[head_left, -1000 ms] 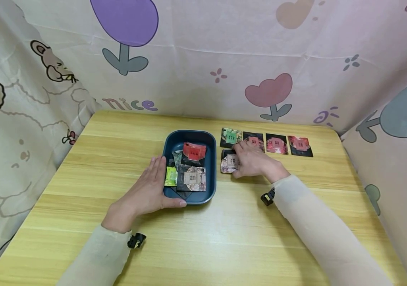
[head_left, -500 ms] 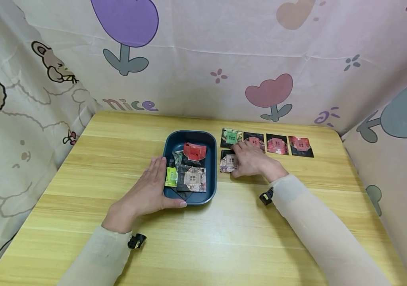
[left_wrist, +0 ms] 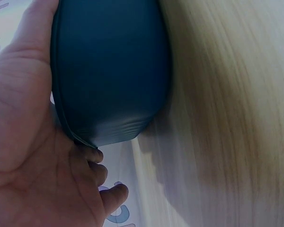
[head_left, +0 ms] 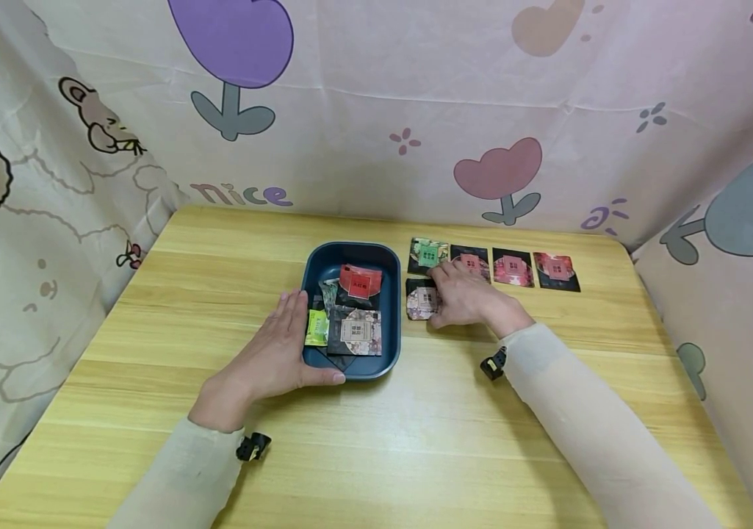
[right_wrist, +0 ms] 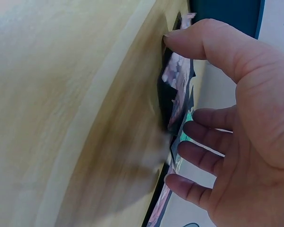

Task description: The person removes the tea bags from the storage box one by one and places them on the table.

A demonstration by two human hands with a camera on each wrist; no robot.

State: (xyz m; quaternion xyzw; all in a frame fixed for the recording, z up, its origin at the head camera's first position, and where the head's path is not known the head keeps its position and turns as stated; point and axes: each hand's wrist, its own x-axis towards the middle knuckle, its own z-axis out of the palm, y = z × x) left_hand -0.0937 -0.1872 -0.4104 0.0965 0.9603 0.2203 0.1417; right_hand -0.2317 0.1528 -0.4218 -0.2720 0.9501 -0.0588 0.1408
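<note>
A dark blue rectangular tray (head_left: 389, 360) holds several small printed sachets, among them a red-and-black sachet (head_left: 359, 283), a grey floral sachet (head_left: 356, 332) and a yellow-green packet (head_left: 316, 328). Along the tray's left side rests my left hand (head_left: 267, 353), fingers extended and thumb at the near rim. To the right of the tray lies a black-and-pale floral sachet (head_left: 421, 300). My right hand (head_left: 472, 295) is over its right part, thumb touching it in the right wrist view (right_wrist: 177, 80), with the fingers spread loosely; that part is hidden from the head view.
Behind my right hand is a row of sachets: a green one (head_left: 428, 255), a partly covered pink-and-black one (head_left: 470, 257), another pink one (head_left: 513, 267) and a red one (head_left: 556, 271). A printed cloth (head_left: 363, 95) hangs behind the wooden table (head_left: 363, 455).
The floral sachet under my right hand has shifted slightly left, toward the tray, and lies straighter. My left hand and the tray keep their place.
</note>
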